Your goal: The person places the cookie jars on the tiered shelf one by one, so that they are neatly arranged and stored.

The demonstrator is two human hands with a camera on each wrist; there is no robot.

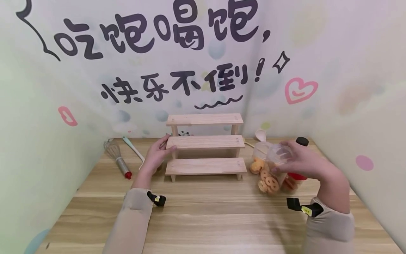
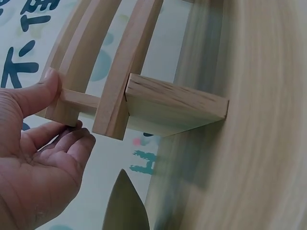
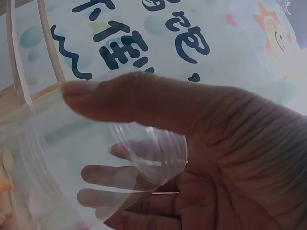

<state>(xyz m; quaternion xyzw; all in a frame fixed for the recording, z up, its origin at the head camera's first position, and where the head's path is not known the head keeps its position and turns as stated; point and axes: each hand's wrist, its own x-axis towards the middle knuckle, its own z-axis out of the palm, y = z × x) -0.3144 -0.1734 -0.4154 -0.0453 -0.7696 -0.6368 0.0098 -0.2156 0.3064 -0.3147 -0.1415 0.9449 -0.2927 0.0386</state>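
Observation:
A three-step wooden display stand [image 1: 205, 166] stands against the wall. My left hand [image 1: 154, 157] grips the left end of its middle step, thumb on top and fingers below; the left wrist view shows this hand [image 2: 48, 167] at the step's end. On the right, my right hand [image 1: 306, 160] holds a clear plastic jar [image 1: 277, 169] of pretzel-shaped cookies near its top. In the right wrist view, thumb and fingers of this hand [image 3: 192, 143] lie round the see-through jar [image 3: 139, 153]. Another clear jar [image 1: 260, 150] with orange-yellow snacks stands just behind.
A whisk [image 1: 117, 157] and a utensil with a pale blue handle [image 1: 133, 148] lie at the left. Behind the jars are a white spoon [image 1: 261, 135] and a black cap [image 1: 302, 141]. A red-trimmed container [image 1: 296, 177] is partly hidden by my right hand.

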